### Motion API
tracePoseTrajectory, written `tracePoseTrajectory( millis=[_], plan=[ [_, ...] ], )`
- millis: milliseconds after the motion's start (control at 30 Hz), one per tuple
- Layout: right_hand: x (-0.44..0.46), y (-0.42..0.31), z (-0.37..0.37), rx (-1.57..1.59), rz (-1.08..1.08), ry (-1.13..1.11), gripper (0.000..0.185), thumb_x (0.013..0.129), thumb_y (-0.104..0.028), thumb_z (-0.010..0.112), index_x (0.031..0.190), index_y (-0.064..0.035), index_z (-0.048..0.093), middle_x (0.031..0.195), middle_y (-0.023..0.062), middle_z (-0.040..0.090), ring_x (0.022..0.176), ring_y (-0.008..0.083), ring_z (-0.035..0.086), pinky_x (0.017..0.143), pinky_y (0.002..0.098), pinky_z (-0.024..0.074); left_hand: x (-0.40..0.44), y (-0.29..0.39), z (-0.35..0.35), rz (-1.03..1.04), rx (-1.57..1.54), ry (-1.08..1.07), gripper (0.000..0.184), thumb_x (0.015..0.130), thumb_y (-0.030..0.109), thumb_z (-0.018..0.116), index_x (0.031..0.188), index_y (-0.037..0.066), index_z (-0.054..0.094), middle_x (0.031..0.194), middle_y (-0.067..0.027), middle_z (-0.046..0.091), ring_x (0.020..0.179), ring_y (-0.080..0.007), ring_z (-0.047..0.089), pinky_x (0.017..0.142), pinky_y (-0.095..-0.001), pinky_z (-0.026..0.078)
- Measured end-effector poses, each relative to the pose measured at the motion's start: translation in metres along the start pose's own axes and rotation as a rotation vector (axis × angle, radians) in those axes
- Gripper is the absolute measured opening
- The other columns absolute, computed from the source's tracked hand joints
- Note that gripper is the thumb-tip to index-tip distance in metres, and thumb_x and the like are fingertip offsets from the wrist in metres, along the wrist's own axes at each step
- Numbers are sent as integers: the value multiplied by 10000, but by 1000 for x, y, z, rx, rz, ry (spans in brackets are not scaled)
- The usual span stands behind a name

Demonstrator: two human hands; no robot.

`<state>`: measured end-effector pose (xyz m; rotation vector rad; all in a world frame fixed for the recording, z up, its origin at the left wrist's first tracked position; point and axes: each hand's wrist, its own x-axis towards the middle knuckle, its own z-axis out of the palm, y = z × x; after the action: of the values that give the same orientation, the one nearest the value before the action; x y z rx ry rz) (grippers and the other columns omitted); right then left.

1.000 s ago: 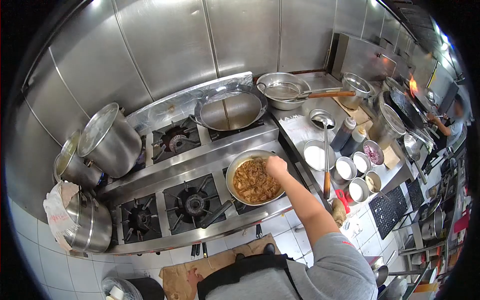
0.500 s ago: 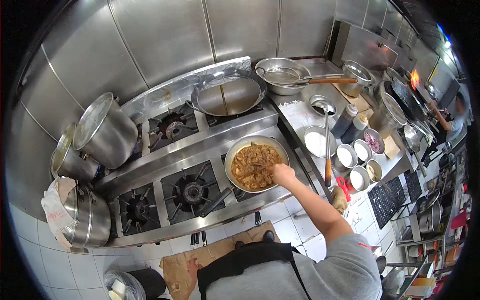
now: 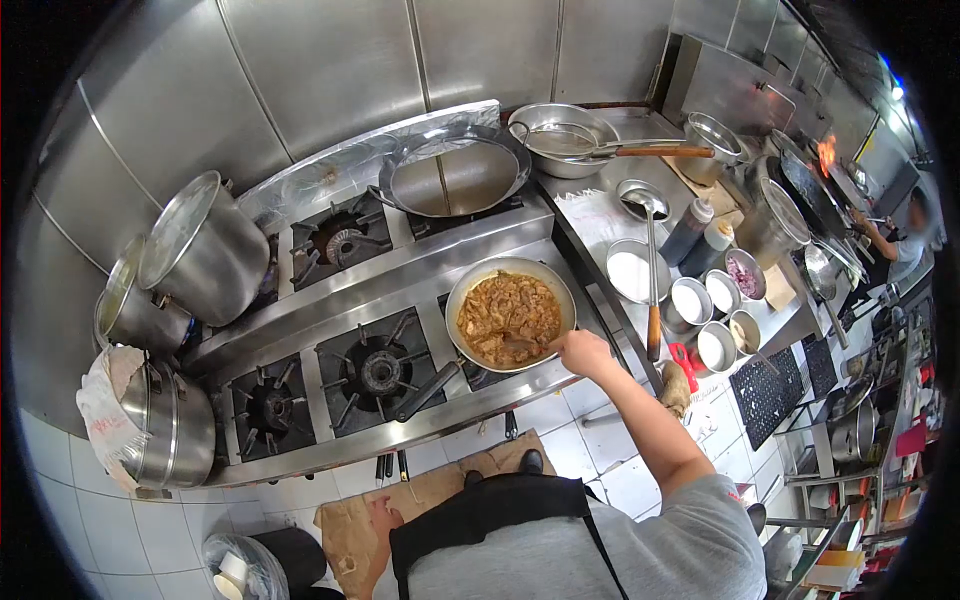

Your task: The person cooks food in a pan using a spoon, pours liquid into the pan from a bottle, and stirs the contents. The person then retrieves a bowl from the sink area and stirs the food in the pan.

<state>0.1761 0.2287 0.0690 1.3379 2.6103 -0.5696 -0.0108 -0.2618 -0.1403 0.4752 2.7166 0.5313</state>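
My right hand [image 3: 585, 354] is closed at the lower right rim of a frying pan [image 3: 553, 277], gripping a utensil whose head dips into the food; most of its handle is hidden by the fingers. Brown, saucy pieces of food [image 3: 510, 312] fill the pan, which sits on the front right burner. The pan's dark handle [image 3: 428, 392] points down and left, with no hand on it. My left hand [image 3: 383, 513] hangs low beside my body, over the brown cardboard on the floor, its fingers apart and holding nothing.
A wide wok [image 3: 455, 180] with liquid stands behind the pan. Large pots [image 3: 205, 250] are at the left. On the right counter are a ladle [image 3: 653, 290], sauce bottles [image 3: 688, 232] and small metal containers [image 3: 712, 348]. A co-worker [image 3: 908, 250] stands far right near a flame.
My right hand has moved down and right along the pan, and the utensil has shifted through the food with it. The whole view has shifted slightly. My left hand stays low.
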Motion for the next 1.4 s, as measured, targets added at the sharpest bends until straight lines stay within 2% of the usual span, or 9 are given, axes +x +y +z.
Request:
tracePoseTrajectory(
  millis=[267,300,567,767,867,1033,1167,1267,1400],
  plan=[
    [8,-12,4,52,-37,-51,290,791,-162,492,985,-243,691,952,162,657,900,318,638,790,416,509,4,-56,25,135,-79,70,372,686,49,536,1054,101,552,1021,-158,499,982,-348,504,811,-481,409],
    [6,-23,2,43,-80,-47,292,823,-216,496,1043,-302,667,937,138,655,901,305,630,793,409,505,-1,-49,20,91,-46,57,367,688,46,536,1050,98,552,1024,-158,500,985,-349,504,811,-482,409],
    [41,-13,47,-55,-70,-44,300,805,-217,511,1038,-318,669,945,138,657,885,293,641,757,399,519,-1,-30,21,53,-128,61,350,698,23,542,1040,97,550,1015,-149,509,984,-345,510,804,-481,409],
    [28,-35,43,7,-91,21,221,787,-210,535,931,-199,702,920,140,665,854,310,650,757,385,525,-11,-50,28,51,-183,7,342,690,28,538,1024,96,568,1008,-139,506,988,-339,512,812,-475,405],
    [34,-28,47,-169,-43,13,214,787,-194,527,890,-129,703,934,141,668,857,309,655,757,387,529,-11,-57,27,-45,-200,-45,341,687,33,537,1021,96,574,1014,-144,499,999,-333,507,820,-477,401],
    [28,-23,21,-415,-135,305,175,781,-179,536,821,-145,703,851,47,653,1006,173,548,839,393,331,-11,-55,25,-78,-141,-21,347,686,41,544,1027,99,575,1032,-145,490,1024,-324,496,832,-480,396],
    [31,-20,25,-283,-202,308,188,783,-177,518,820,-169,702,855,53,662,957,198,583,833,407,335,-20,-40,27,-47,-28,68,357,688,41,550,1039,103,565,1040,-146,485,1023,-329,493,837,-484,394],
    [25,-29,34,-253,-168,204,203,791,-170,507,834,-200,704,832,55,663,924,205,600,841,407,328,0,-57,31,-32,-214,-112,365,691,39,555,1050,107,554,1045,-142,481,1025,-329,491,839,-470,398],
    [29,-32,48,-321,-128,131,223,800,-164,501,851,-240,704,851,51,661,926,205,598,849,401,323,-5,-48,25,-38,-112,-112,350,698,27,557,1040,101,554,1053,-139,483,1012,-325,500,838,-446,405]
  ],
)
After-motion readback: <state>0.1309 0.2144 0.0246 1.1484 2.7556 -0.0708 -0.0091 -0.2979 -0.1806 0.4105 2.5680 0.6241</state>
